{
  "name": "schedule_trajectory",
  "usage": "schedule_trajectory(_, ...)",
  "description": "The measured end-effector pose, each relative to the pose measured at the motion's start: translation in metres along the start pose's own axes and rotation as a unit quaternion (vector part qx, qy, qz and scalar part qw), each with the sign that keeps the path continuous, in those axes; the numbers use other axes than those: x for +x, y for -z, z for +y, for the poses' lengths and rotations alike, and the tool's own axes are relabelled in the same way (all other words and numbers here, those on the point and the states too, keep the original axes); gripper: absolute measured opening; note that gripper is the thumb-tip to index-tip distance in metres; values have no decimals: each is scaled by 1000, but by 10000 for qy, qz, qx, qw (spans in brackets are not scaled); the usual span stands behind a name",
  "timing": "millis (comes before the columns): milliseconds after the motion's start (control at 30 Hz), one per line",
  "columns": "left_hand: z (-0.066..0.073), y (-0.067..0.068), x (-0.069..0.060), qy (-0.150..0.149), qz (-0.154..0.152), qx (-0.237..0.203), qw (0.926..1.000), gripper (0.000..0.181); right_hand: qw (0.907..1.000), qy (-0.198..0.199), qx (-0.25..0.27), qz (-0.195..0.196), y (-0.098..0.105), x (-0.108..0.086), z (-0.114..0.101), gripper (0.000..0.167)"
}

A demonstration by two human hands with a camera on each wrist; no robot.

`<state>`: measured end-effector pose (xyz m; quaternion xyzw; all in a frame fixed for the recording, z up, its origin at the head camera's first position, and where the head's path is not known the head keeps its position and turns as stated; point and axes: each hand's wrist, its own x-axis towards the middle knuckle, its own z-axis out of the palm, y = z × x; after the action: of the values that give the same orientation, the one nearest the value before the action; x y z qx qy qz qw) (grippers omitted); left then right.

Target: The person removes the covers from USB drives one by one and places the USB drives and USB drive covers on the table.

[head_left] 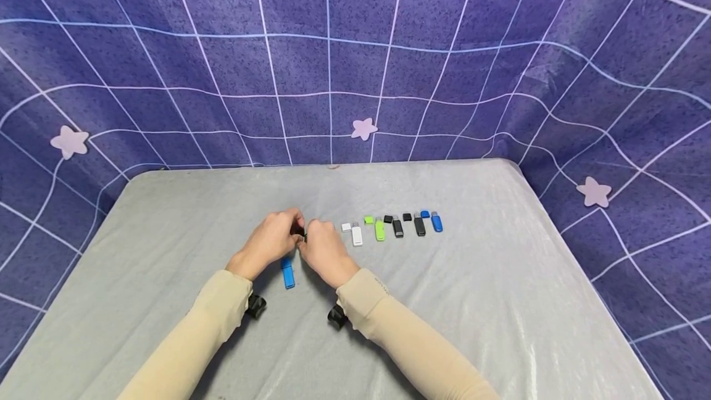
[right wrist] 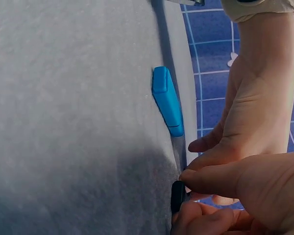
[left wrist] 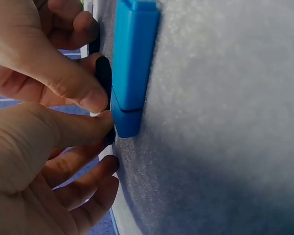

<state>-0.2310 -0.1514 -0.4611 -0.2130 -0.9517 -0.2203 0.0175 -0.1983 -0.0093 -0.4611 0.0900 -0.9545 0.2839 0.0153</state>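
Note:
Both hands meet over the table around a small black USB flash drive (right wrist: 178, 197), mostly covered by fingers. My right hand (head_left: 326, 250) pinches it between thumb and fingers. The fingertips of my left hand (head_left: 270, 239) pinch its other end, where a dark bit shows by the thumb in the left wrist view. I cannot tell whether its cap is on. Just below the hands on the cloth lies a blue USB flash drive (head_left: 288, 273), a thin seam near one end; neither hand holds it.
Right of the hands stretches a row of uncapped USB flash drives, each with its cap beside it: white (head_left: 357, 234), green (head_left: 380, 229), black (head_left: 397, 227), another black (head_left: 419, 225) and blue (head_left: 437, 222). Grey cloth (head_left: 478, 301) covers the table; a purple grid curtain (head_left: 300, 66) surrounds it.

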Motion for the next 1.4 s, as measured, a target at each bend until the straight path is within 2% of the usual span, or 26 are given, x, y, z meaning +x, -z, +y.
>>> schedule_trajectory(400,-4,-1,2,-111,18,-206,9997,28,9993,-121,247,-270,2,2,2,18)
schedule_trajectory(833,-5,0,2,-156,-101,-209,9996,30,9991,-230,233,-278,2,3,2,19)
schedule_trajectory(1033,-5,-1,2,-210,-58,-167,9996,31,9989,-253,223,-323,2,2,1,19)
schedule_trajectory(1400,-5,-6,-2,-8,-57,-269,9996,33,9986,146,-54,-498,10,-7,-2,17)
